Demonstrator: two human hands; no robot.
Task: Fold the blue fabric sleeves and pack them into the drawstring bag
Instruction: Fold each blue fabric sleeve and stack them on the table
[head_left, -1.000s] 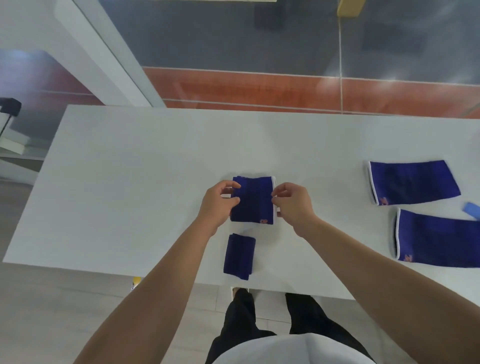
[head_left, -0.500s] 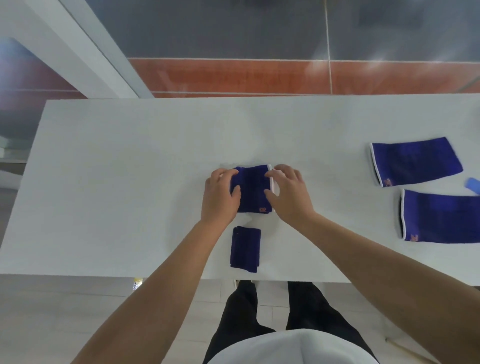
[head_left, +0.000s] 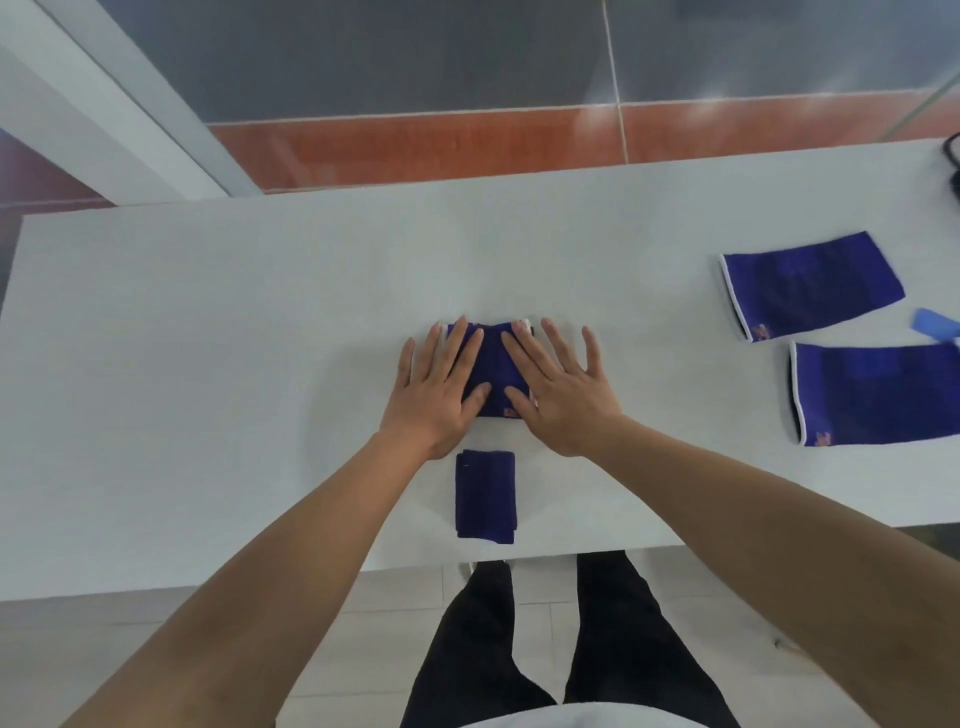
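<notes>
Covering most of the pressed sleeve at the middle of the table, the left hand and right hand are laid flat, fingers straight and spread, nothing gripped; the far-right sleeve is cut off by the frame edge; its orange logo is too blurred to be read; a folded sleeve is seen nearer the front edge.

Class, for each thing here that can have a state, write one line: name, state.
middle sleeve: folded, pressed flat.
near sleeve: folded, lying free.
upper right sleeve: unfolded, flat.
lower right sleeve: unfolded, flat.
left hand: fingers straight, pressing the middle sleeve.
right hand: fingers straight, pressing the middle sleeve.
</notes>
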